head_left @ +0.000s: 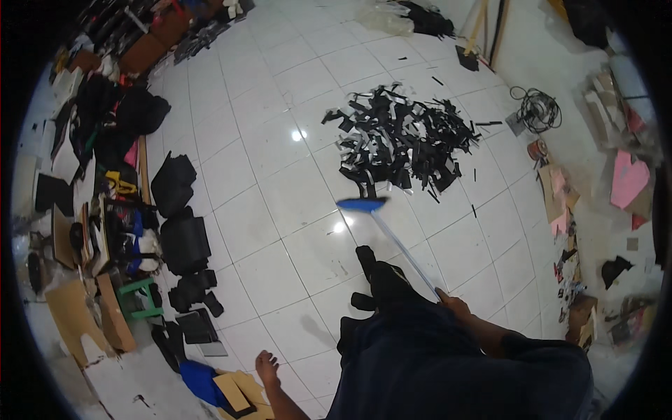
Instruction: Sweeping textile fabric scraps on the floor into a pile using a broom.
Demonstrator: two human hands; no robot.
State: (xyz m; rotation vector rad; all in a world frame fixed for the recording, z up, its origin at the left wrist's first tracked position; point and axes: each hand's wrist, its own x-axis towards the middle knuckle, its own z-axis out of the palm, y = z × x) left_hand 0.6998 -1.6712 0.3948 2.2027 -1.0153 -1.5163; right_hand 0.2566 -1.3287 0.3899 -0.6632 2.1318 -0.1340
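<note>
My right hand (456, 306) is wrapped around the upper end of a broom's pale handle (404, 253). The handle slants away across the tiled floor to a blue broom head (364, 204) with dark bristles. Just beyond those bristles lies a wide heap of black and grey scraps (402, 140), mostly short strips. The broom head is at the heap's near edge, by a few dark strips. My left hand (267, 366) hangs low on the left with loosely bent fingers slightly apart, and nothing shows in it.
Stacked black pieces (184, 241) line the left, beside a green stool (142, 299) and cardboard (77, 318). A coiled dark cable (539, 110) lies by the right wall, near cardboard and pink scraps (558, 199). A clear plastic bag (383, 17) sits at the far end.
</note>
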